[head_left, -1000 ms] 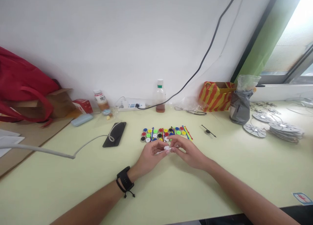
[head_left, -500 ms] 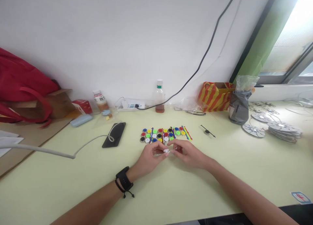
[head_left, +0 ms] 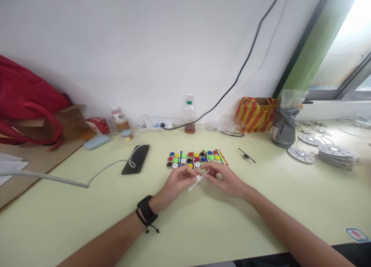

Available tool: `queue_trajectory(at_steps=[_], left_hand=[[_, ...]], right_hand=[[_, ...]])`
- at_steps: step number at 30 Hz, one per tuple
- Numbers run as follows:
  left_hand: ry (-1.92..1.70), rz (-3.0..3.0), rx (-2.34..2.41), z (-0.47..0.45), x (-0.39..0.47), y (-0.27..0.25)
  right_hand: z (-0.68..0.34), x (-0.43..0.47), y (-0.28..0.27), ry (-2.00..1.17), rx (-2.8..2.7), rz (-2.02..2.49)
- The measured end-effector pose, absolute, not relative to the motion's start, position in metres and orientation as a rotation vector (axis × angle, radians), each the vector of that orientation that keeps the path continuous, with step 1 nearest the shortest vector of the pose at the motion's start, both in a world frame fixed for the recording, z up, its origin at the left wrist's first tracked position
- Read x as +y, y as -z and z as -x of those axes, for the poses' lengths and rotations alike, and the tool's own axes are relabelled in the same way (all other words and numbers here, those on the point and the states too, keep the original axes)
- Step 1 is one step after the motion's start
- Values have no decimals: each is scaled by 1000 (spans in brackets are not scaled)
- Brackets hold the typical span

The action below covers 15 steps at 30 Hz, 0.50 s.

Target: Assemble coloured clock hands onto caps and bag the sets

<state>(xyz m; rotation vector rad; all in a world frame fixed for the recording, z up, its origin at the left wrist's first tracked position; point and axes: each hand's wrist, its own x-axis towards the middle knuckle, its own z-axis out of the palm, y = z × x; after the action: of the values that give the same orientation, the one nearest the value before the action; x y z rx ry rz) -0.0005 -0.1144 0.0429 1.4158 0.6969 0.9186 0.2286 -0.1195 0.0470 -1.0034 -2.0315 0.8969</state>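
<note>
My left hand is closed in a pinch on a white arrow spinner, a small round base with a thin arrow across it. The arrow slants from lower left to upper right. My right hand is close beside it, fingers curled, with a gap between thumb and index finger near the arrow's upper end. Whether it touches the arrow is hard to see. Just beyond my hands lie rows of coloured round spinner bases with coloured arrows among them. A black arrow spinner lies apart on the right.
Behind are a black phone with a grey cable over it, two bottles, a power strip and a striped bag. Grey discs are stacked at right. A red bag is at far left.
The white arrow has swung from nearly level to a slant, its lower end now pointing toward me. My right fingers have spread slightly; my left hand keeps its pinch.
</note>
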Motion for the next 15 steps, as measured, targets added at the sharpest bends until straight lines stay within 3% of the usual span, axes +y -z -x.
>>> queue_trajectory(at_steps=[7,15], left_hand=[[-985,-1348,793,1,-110,-36],[-1026,-1370,828,1,-109,-36]], right_hand=[[-234,-114,-46,-645,-1921,943],[-231,-121,-52,-865,-1924,955]])
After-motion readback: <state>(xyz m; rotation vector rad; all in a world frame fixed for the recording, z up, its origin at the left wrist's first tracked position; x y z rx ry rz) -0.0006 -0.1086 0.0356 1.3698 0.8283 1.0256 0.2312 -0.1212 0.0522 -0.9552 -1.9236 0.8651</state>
